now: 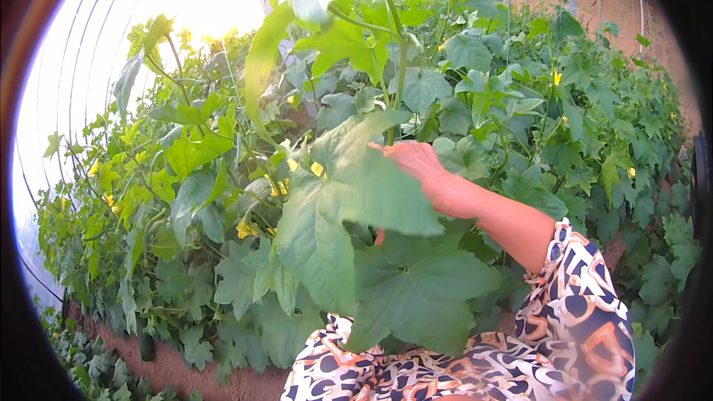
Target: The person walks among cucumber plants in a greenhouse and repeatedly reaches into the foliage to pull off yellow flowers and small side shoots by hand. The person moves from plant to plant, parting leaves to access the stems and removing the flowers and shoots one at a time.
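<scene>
My right hand [413, 162] reaches in from the right beside the green stem [402, 67] of a climbing gourd vine. One finger points left past the stem's lower visible part; the other fingers are hidden, so whether they grip the stem cannot be told. A large lobed leaf [328, 200], partly blurred, hangs in front of the hand. Below it spreads another broad leaf [415, 281]. My left hand is out of view behind these leaves; only a small patch of skin [380, 237] shows between them. Patterned sleeves cover both upper arms.
Dense vines with yellow flowers [278, 185] stand on both sides. Thin strings [507, 16] run upward among them. A dark green fruit [146, 341] hangs low at left above bare soil [184, 376]. Clear greenhouse film [61, 94] curves at left; an earthen wall [607, 3] rises behind.
</scene>
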`<state>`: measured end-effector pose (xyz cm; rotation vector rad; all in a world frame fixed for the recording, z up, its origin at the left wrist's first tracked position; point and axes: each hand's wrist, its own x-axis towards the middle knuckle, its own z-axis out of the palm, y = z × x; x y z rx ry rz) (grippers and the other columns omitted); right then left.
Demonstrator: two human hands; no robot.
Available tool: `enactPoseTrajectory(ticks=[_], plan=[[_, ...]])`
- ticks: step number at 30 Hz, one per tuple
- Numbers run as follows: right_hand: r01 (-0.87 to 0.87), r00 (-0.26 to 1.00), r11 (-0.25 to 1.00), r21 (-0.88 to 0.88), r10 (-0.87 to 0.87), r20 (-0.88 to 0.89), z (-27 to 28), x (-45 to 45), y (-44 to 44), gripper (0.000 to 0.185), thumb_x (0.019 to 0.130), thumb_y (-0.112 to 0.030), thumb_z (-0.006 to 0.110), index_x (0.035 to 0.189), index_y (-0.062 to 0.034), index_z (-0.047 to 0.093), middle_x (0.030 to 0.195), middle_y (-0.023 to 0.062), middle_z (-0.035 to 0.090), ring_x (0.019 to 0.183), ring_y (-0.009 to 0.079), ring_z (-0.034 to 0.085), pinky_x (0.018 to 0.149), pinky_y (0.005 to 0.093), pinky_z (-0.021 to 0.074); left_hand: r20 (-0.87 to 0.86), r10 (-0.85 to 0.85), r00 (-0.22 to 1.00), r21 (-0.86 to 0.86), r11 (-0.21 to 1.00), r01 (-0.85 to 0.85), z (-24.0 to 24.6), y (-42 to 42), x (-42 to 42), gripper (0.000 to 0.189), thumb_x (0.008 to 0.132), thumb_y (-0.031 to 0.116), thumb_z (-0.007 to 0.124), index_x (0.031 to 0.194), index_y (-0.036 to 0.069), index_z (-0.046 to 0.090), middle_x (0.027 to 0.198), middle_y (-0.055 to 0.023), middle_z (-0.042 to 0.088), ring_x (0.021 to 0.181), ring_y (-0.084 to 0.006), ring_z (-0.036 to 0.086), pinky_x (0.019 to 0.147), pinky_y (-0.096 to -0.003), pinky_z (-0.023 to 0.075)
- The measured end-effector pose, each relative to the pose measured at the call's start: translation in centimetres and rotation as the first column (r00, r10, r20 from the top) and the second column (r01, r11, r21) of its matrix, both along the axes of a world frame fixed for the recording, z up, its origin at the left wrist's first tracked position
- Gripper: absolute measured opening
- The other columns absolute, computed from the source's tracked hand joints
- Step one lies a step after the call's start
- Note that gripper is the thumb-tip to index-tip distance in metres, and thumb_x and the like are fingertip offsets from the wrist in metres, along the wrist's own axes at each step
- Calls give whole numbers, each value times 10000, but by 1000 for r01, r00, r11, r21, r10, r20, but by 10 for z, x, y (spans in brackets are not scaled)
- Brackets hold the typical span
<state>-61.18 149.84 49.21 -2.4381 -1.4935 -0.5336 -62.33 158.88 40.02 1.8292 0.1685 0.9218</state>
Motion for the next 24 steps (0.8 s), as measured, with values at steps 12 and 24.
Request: enactPoseTrajectory(ticks=[12,24], plan=[[259,428,348,901,795,-430,-64,-8,2,169,900,-50,434,1064,-23,409,811,33,487,577,65,421,512,204,376,-58,2,998,-7,1000,-2,1,10,-6,224,837,164,555,960,-24,551,770,-87,620,684,-135,566,623,-274,452],[-90,627,681,727,606,-490,-68,-89,-100,186,850,-50,478,1034,-23,488,677,43,541,529,91,502,480,228,411,166,-118,979,-179,973,147,-45,28,-58,361,790,116,559,1117,-25,500,962,-119,606,867,-182,569,772,-294,436]])
